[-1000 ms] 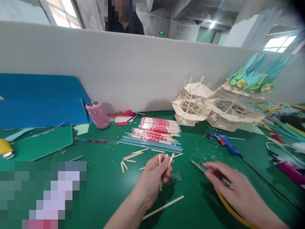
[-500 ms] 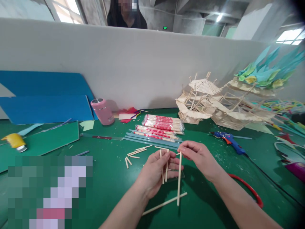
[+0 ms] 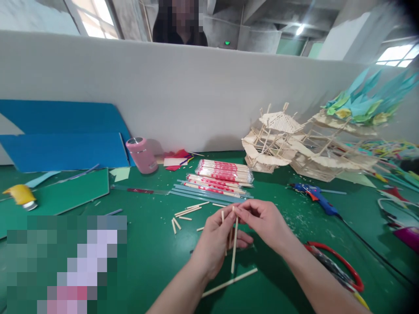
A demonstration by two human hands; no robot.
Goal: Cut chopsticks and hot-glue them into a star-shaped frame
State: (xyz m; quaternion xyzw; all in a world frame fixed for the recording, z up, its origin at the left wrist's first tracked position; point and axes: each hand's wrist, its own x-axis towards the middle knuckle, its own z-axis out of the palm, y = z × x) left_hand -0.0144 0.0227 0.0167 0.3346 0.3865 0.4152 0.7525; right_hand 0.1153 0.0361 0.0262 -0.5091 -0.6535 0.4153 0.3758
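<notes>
My left hand (image 3: 211,246) is closed around short wooden sticks (image 3: 223,216), held upright between thumb and fingers. Against it, my right hand (image 3: 266,222) pinches the top of a longer wooden stick (image 3: 234,253), which hangs down beside the others. The fingertips of both hands meet at that upper end. Below them another long stick (image 3: 231,282) lies slantwise on the green table. Several cut stick pieces (image 3: 188,211) are scattered just left of my hands. Part of the left-hand sticks is hidden behind my fingers and the longer stick.
Wrapped stick bundles (image 3: 225,170) and blue-grey strips (image 3: 199,194) lie ahead. A blue glue gun (image 3: 314,196) and a red-handled tool (image 3: 340,261) are at right. Stick-built models (image 3: 275,148) stand behind. A pink flask (image 3: 142,156) is back left; a person (image 3: 180,26) is beyond the partition.
My right hand has moved left, bringing its long stick up against the sticks in my left hand. More of the red-handled tool shows beside my right forearm.
</notes>
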